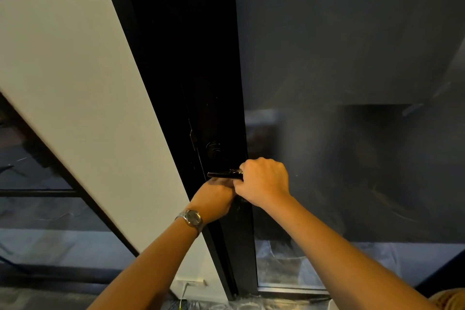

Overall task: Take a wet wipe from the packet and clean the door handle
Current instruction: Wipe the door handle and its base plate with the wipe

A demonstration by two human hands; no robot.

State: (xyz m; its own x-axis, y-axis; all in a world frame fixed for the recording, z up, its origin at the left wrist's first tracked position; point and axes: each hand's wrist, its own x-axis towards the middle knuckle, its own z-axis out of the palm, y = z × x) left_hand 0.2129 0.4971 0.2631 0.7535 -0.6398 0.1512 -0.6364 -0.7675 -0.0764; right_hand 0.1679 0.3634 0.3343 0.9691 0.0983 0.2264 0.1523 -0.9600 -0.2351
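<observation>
A black lever door handle point(222, 174) sticks out to the left from a black door frame point(201, 83). My right hand point(264, 178) is curled round the right part of the lever, covering it. My left hand point(215, 196), with a wristwatch point(192, 218) on its wrist, sits just under the handle, touching my right hand. Its fingers are hidden behind the lever and my right hand. No wet wipe and no packet show anywhere in the head view.
A dark glass panel point(352, 108) fills the right side of the door. A white wall point(75, 70) stands to the left, with a low socket and cable point(193, 283). Plastic sheeting point(284, 267) covers the floor by the door's foot.
</observation>
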